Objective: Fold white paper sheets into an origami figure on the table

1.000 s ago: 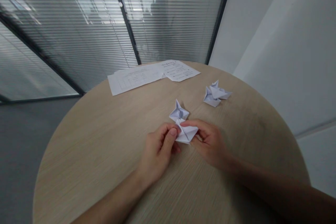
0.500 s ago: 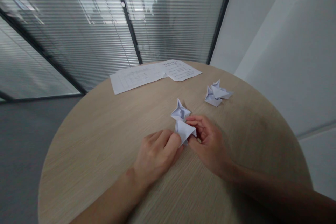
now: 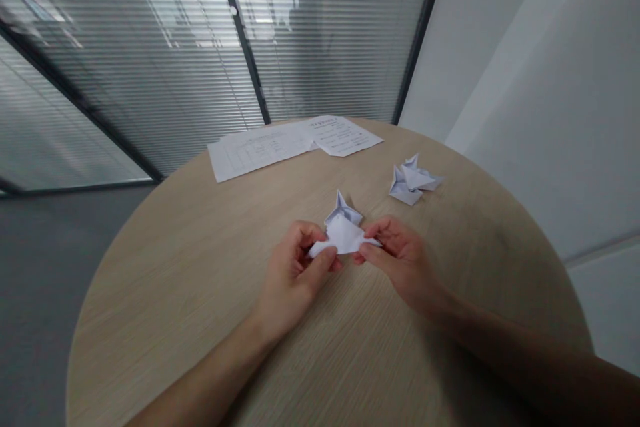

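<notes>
A small folded white paper piece (image 3: 344,237) is held just above the round wooden table (image 3: 175,280), between both my hands. My left hand (image 3: 295,273) pinches its left corner with thumb and fingers. My right hand (image 3: 400,257) pinches its right corner. Right behind the held piece, a finished pointed paper figure (image 3: 341,208) stands on the table, partly hidden by the held paper.
A second folded paper figure (image 3: 413,181) lies further right on the table. Printed sheets (image 3: 280,143) lie at the table's far edge. Behind the table is a glass wall with blinds (image 3: 175,47); a white wall (image 3: 550,80) is on the right.
Both hands have turned and spread the paper piece sideways and lifted it slightly. It now lies wider between the fingers, and the left hand has shifted to its left corner.
</notes>
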Available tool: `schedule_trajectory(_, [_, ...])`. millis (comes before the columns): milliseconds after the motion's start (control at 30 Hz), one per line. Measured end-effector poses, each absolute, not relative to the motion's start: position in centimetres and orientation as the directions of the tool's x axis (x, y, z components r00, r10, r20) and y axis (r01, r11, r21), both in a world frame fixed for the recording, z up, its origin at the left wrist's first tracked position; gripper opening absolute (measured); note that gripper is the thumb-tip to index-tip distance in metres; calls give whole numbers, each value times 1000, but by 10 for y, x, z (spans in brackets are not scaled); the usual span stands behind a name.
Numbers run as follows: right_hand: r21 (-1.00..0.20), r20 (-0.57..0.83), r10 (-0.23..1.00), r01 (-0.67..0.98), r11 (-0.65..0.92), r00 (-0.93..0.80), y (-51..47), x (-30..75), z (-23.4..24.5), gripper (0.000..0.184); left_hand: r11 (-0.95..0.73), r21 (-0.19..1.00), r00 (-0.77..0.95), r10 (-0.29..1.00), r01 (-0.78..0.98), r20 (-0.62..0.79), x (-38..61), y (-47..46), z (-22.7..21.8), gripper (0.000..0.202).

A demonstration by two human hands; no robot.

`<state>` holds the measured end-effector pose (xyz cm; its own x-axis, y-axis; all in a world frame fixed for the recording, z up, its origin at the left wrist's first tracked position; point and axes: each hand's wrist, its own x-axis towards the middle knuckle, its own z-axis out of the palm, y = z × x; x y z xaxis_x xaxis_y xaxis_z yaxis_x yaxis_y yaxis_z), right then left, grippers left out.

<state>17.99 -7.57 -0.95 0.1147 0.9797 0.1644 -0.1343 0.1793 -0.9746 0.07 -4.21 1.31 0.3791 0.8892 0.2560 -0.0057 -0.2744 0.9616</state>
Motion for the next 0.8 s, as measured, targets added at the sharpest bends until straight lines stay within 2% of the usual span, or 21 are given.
schedule_trajectory(133, [-958,203,974,-183,219,103,-74,179,-13,21,-255,966,409,879,-32,245,0,-40,13,14])
schedule_trajectory(267, [-940,242,968,-231,251,67,-72,182,-18,13,-284,959,444,861,10,250,-4,-36,14,6])
schedule_trajectory(333, [-934,263,962,-232,271,66,-72,182,-18,14,-310,949,461,851,51,253,-6,-35,16,14])
schedule_trajectory(467, [-974,196,975,-97,206,110,-75,182,-14,11,-400,912,506,806,85,307,-7,-37,18,31])
schedule_trajectory(533, [-987,147,983,-42,153,114,-75,181,-12,17,-419,895,501,813,150,296,-5,-40,16,24])
schedule_trajectory(600, [-991,125,986,-25,129,110,-76,181,-11,24,-415,885,433,852,213,295,-4,-42,12,8])
schedule_trajectory(700, [-989,146,981,-11,149,130,-76,182,-13,30,-457,872,372,851,175,371,-3,-42,6,26])
schedule_trajectory(800, [-974,225,960,7,227,164,-77,182,-16,27,-586,790,462,760,184,456,-5,-40,7,30])
